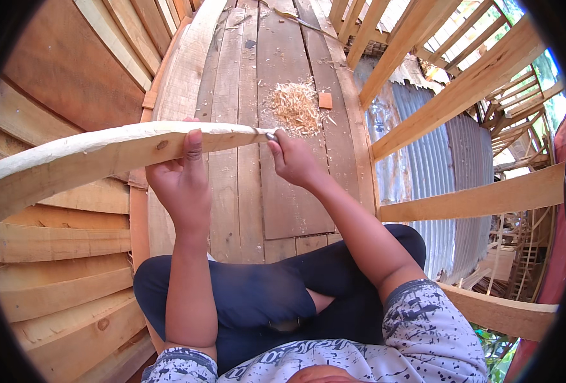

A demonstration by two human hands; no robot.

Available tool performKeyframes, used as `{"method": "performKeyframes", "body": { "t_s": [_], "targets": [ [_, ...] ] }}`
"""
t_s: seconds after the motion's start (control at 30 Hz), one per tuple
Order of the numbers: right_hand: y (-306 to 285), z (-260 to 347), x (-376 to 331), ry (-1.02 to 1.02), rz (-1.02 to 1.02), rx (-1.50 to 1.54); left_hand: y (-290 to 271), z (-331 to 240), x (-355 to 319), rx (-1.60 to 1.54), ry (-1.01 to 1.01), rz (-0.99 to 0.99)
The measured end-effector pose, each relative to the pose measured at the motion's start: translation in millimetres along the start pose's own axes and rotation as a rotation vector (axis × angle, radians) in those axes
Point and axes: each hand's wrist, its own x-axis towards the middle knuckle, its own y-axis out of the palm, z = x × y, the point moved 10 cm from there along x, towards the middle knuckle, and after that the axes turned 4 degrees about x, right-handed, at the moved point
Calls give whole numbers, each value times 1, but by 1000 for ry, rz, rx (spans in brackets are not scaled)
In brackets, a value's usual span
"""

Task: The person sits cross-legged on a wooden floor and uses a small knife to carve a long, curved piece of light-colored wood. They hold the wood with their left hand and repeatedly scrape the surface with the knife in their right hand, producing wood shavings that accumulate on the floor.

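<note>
My left hand point(182, 177) grips a long pale wooden board point(85, 156) that runs from the far left edge to the middle of the view, thumb on its near face. At the board's right tip my right hand point(290, 159) is closed around a small tool; only a bit of metal point(271, 136) shows, touching the wood. Beyond the tip lies a heap of wood shavings point(294, 105) on the plank floor point(276, 191), with a small orange block point(325, 100) beside it. My crossed legs in dark trousers fill the lower middle.
Curved wooden planks point(59, 268) wall the left side. Bare timber beams point(468, 89) cross on the right, with corrugated metal sheeting point(423, 153) and an open drop beyond them. More timber framing point(519, 121) stands farther right.
</note>
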Motion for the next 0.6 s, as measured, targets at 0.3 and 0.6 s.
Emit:
{"method": "performKeyframes", "body": {
  "t_s": [0.3,0.6],
  "targets": [
    [-4,-14,0,86,103,-17,8,-5,-1,-47,55,81],
    [-6,-21,-4,79,142,-10,8,-6,3,-90,10,166]
  ]
}}
